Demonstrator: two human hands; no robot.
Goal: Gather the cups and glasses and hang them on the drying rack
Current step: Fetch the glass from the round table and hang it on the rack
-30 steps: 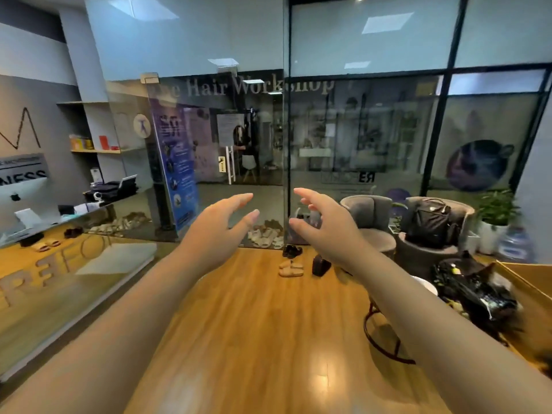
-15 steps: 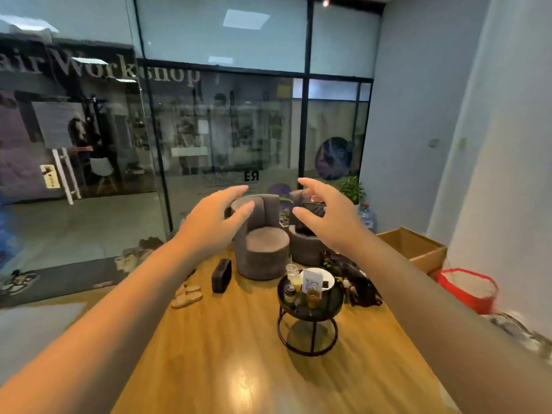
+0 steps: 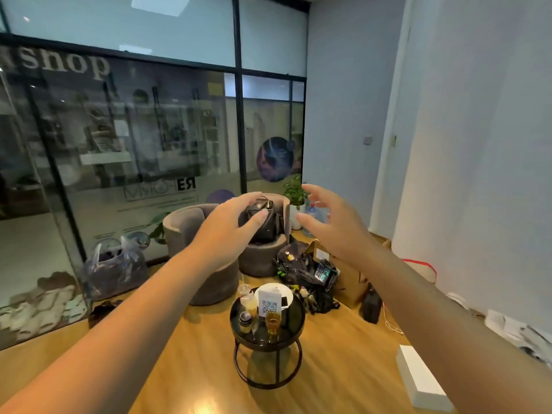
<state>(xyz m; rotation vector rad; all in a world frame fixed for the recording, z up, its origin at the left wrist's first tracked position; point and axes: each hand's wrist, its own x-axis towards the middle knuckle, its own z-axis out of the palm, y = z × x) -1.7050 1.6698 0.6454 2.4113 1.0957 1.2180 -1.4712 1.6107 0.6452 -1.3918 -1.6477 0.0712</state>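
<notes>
A small round black side table [image 3: 294,319] stands on the wooden floor ahead. On it are a stemmed glass of amber drink [image 3: 273,321], a clear plastic cup [image 3: 244,291], a small dark-lidded jar [image 3: 245,321], a white plate [image 3: 288,292] and a QR-code card [image 3: 269,303]. My left hand [image 3: 228,231] and my right hand [image 3: 331,222] are stretched out in the air above and beyond the table, fingers spread, holding nothing. No drying rack shows.
Two grey round armchairs [image 3: 191,225] stand behind the table, one bearing a black backpack [image 3: 264,222]. Bags and a cardboard box [image 3: 351,282] clutter the floor at right. A white box [image 3: 422,382] lies near right. A glass wall [image 3: 119,144] runs along the left.
The view has swung right and tilted down, from the glass shopfront to the corner with the side table, which now sits closer. Both hands stay raised and empty.
</notes>
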